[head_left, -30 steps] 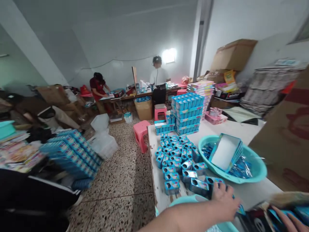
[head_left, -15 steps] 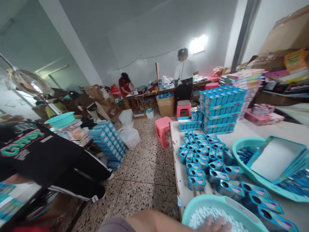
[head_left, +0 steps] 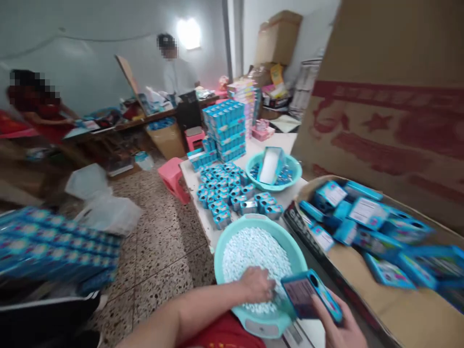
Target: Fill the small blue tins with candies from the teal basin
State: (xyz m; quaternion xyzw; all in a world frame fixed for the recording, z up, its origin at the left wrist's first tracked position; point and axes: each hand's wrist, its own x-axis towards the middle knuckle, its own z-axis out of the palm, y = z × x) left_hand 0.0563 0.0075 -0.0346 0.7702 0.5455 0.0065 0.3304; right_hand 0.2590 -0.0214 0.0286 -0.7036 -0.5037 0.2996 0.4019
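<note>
Your left hand is down among the white pellets, fingers curled and their tips buried; whether they grip any, you can't tell from here. Those pellets fill the turquoise basin at the near end of the white table, by its left edge. And over on the right, your right hand has a firm hold on a blue box, tilted, its round hole showing, right beside the basin's near right rim! Just past the basin's far rim, blue boxes with round holes crowd along the table's left edge. Stacked blue trays rise near the far left corner, and a second turquoise basin sits toward the right edge. To your right, an open carton holds more blue boxes, jumbled toward its far side.
</note>
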